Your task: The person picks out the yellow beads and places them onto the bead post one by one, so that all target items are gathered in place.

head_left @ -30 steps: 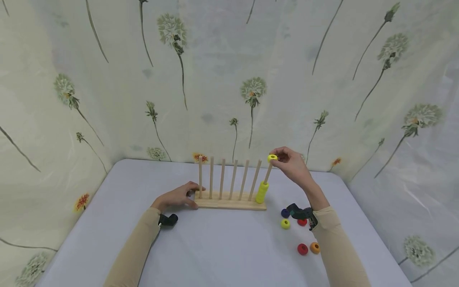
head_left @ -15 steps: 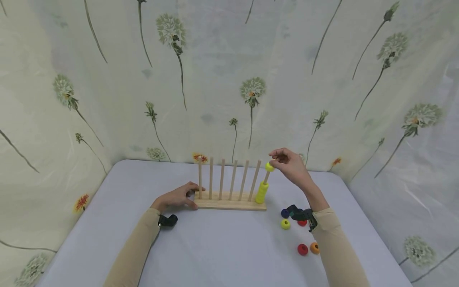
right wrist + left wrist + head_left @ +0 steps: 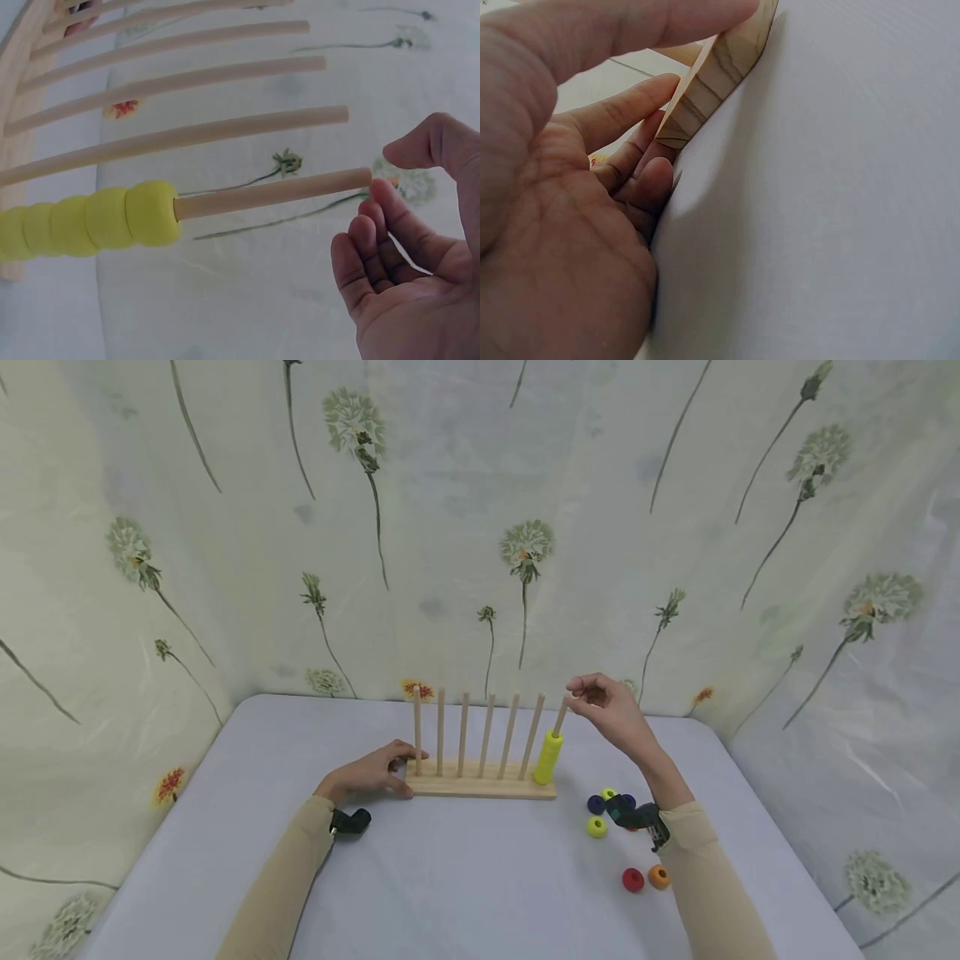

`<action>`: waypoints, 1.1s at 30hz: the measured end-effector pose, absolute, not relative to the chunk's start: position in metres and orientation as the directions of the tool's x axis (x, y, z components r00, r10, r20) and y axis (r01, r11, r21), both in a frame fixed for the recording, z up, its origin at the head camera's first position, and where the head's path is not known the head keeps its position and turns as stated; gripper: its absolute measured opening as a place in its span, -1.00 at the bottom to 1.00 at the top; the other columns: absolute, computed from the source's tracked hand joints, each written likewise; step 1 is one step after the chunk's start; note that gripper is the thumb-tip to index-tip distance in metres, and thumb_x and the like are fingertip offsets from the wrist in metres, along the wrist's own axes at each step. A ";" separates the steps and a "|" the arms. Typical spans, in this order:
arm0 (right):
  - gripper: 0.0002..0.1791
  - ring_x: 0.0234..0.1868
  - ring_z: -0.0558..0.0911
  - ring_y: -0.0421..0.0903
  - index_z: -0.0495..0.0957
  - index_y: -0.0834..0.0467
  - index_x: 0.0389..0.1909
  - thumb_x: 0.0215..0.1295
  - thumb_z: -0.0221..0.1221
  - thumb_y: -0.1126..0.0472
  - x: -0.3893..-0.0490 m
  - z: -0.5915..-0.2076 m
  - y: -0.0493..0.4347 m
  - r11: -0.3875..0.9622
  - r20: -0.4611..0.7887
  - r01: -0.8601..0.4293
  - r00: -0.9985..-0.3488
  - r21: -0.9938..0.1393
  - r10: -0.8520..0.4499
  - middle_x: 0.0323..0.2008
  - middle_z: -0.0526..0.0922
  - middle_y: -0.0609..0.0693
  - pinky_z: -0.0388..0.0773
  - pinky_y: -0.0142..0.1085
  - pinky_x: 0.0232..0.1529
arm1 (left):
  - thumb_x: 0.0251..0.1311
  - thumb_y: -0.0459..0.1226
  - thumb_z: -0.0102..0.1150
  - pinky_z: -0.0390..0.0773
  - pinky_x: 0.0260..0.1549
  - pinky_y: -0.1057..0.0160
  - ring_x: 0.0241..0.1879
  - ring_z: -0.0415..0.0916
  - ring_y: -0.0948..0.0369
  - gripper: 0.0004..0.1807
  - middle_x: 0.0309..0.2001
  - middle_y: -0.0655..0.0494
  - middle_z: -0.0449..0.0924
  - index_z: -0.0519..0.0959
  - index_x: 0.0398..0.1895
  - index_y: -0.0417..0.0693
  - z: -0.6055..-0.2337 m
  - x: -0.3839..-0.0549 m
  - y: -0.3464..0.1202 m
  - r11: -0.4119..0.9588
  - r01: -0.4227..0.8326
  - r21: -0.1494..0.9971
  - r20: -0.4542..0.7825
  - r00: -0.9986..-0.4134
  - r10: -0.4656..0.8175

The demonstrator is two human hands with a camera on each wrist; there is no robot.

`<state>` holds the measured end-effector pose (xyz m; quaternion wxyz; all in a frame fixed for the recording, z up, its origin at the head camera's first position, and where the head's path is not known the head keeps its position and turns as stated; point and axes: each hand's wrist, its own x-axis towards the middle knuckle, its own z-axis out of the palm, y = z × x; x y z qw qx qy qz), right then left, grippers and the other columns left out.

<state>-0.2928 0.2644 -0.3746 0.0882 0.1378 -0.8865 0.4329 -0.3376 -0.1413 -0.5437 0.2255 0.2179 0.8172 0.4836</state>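
Note:
A wooden peg rack (image 3: 480,788) with a row of upright pegs stands on the table. Its left end is gripped by my left hand (image 3: 367,773), thumb in front and fingers around the back; the left wrist view shows the thumb and fingers about the base's end (image 3: 712,82). Yellow beads (image 3: 548,758) are stacked on the rightmost peg (image 3: 277,193), whose upper part is bare. Beside that peg's tip is my right hand (image 3: 615,714), holding nothing. In the right wrist view its fingers (image 3: 405,225) are loosely bent, the index close to the tip.
Loose beads lie right of the rack: a dark blue one (image 3: 596,804), a yellow one (image 3: 597,827), a red one (image 3: 633,881) and an orange one (image 3: 659,877). The right wrist camera (image 3: 633,814) partly covers others. A floral cloth (image 3: 450,527) hangs behind the table.
The yellow bead my right hand held at the peg's top has slid down onto the stack, and the fingers have let it go. My left hand stays on the base.

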 end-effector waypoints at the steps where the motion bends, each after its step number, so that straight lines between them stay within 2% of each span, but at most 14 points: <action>1: -0.69 -0.19 0.50 -0.10 0.52 0.21 -0.01 0.31 0.21 0.14 -0.291 -0.376 0.266 0.585 0.270 -0.318 -0.947 -0.746 -0.171 -0.13 0.55 0.08 0.44 -0.49 -0.20 | -0.13 -0.19 0.53 0.18 0.21 -0.05 0.20 0.19 0.03 -0.28 0.27 0.07 0.24 0.48 0.21 0.21 -0.544 -0.337 -0.141 0.435 0.137 0.890 -0.157 -0.803 0.574; 10: -0.67 -0.04 0.52 -0.06 0.46 0.24 0.03 0.32 0.18 0.18 -0.261 -0.394 0.288 0.615 0.214 -0.261 -0.965 -0.744 -0.151 -0.02 0.53 0.15 0.44 -0.58 -0.11 | -0.14 -0.19 0.54 0.20 0.17 0.00 0.15 0.20 0.05 -0.28 0.27 0.08 0.26 0.48 0.21 0.21 -0.543 -0.337 -0.141 0.450 0.149 0.880 -0.152 -0.811 0.565; 20: -0.66 -0.12 0.54 -0.06 0.45 0.26 0.00 0.25 0.24 0.24 -0.229 -0.449 0.316 0.665 0.075 -0.182 -0.980 -0.725 -0.187 -0.10 0.57 0.10 0.49 -0.48 -0.16 | -0.13 -0.19 0.53 0.17 0.22 -0.05 0.23 0.18 0.02 -0.29 0.27 0.07 0.24 0.49 0.20 0.22 -0.547 -0.338 -0.141 0.446 0.144 0.884 -0.155 -0.809 0.568; 25: -0.67 -0.16 0.51 -0.05 0.46 0.25 -0.01 0.21 0.21 0.32 -0.221 -0.478 0.328 0.671 -0.020 -0.101 -0.985 -0.735 -0.170 -0.12 0.55 0.15 0.50 -0.44 -0.25 | -0.12 -0.19 0.53 0.17 0.24 -0.07 0.26 0.18 0.01 -0.30 0.27 0.05 0.25 0.49 0.20 0.20 -0.545 -0.337 -0.141 0.448 0.146 0.882 -0.152 -0.811 0.564; 33: -0.66 -0.19 0.48 -0.08 0.47 0.25 -0.03 0.15 0.22 0.35 -0.215 -0.506 0.335 0.677 -0.098 -0.036 -0.982 -0.735 -0.159 -0.16 0.54 0.07 0.49 -0.43 -0.25 | -0.15 -0.18 0.54 0.17 0.23 -0.03 0.27 0.18 0.03 -0.27 0.25 0.07 0.25 0.49 0.21 0.20 -0.542 -0.336 -0.140 0.467 0.146 0.872 -0.162 -0.814 0.558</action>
